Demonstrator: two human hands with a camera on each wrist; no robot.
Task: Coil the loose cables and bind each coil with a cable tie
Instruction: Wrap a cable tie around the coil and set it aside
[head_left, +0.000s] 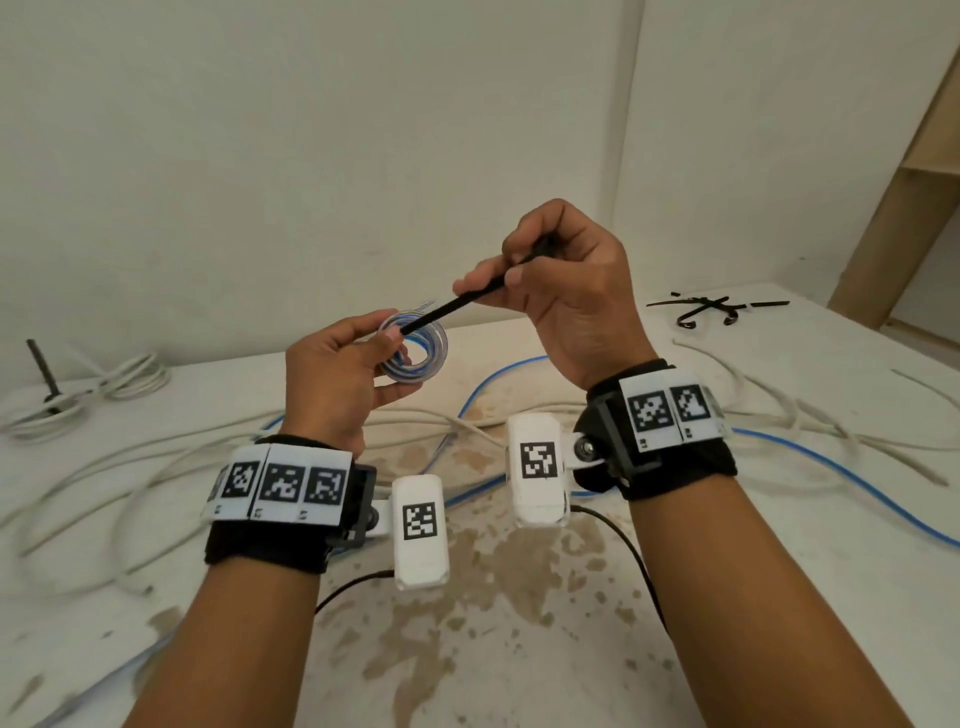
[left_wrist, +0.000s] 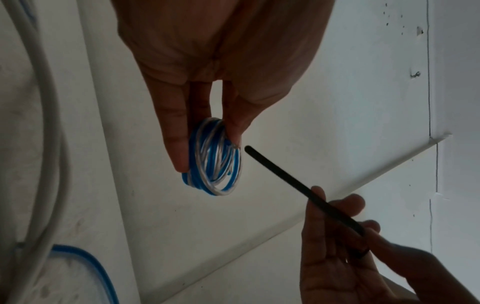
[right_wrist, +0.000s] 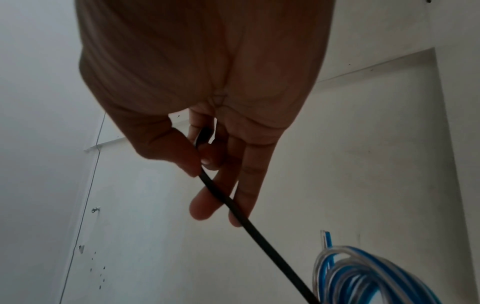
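Near edge of the table (head_left: 779, 597): bare white top, brown stains blotching its middle. Loose white cables (head_left: 156, 467) are sprawling across the left half; a loose blue cable (head_left: 831, 467) is running from the middle out toward the right edge.

Above the middle of the table, both hands are raised clear of the surface. The left hand (head_left: 332, 379) is pinching a small coil (head_left: 415, 348) between thumb and fingertips, holding it upright. The coil is showing several tight turns of blue cable in a clear, whitish sheath, roughly ring-shaped, one cut end sticking up from its top in the right wrist view. No tie is binding it yet.

The right hand (head_left: 566, 291) is gripping a black cable tie (head_left: 452, 306) between thumb and curled fingers. The tie is straight, thin and flat, angling down-left, its free tip sitting just beside the coil's rim; the left wrist view is showing a small gap between tip and coil.

Far left corner: two bound white coils (head_left: 88, 395) are lying together. Far right corner: spare black ties (head_left: 711, 309) are lying scattered.
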